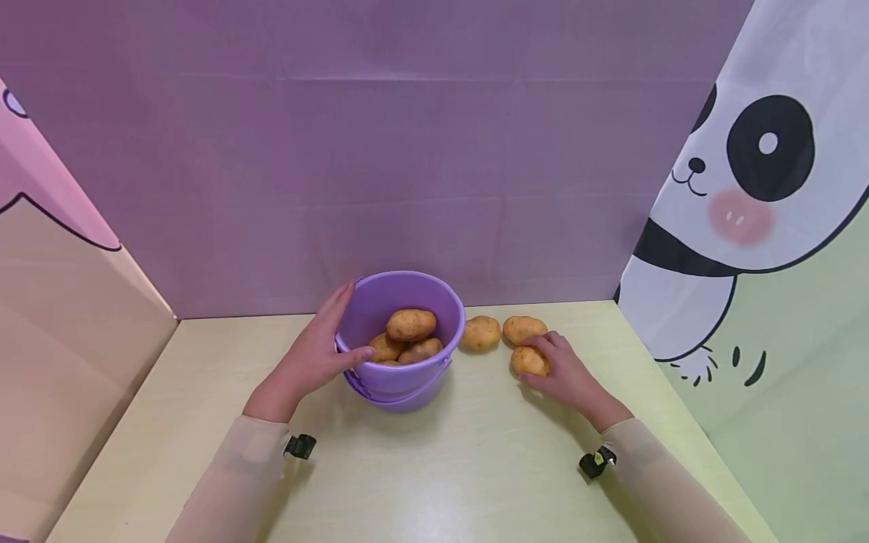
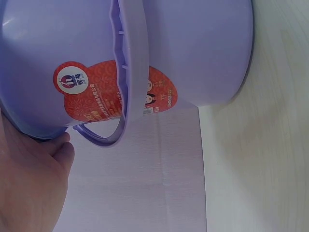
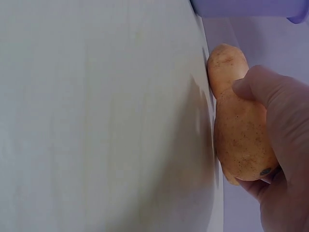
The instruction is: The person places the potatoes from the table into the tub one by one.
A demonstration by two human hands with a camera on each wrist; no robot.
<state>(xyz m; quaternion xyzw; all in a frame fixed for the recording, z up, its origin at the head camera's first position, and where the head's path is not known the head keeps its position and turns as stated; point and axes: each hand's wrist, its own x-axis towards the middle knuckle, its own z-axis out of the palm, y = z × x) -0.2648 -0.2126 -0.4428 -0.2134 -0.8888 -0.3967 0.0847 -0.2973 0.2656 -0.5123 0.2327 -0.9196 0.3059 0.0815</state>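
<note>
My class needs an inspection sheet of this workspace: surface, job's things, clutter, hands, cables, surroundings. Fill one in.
Surface: pale wood-look table.
Job's things: purple bucket with potatoes inside; one loose potato right of it, another loose potato beyond the gripped potato.
Clutter: nothing seen.
Hands: left hand grips the purple bucket; right hand holds the gripped potato.
Cables: nothing seen.
Surroundings: purple backdrop behind, panda print on the right, pink print on the left.

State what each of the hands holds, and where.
The left hand holds the purple bucket by its rim; the right hand grips the front loose potato by opposite sides.
</note>
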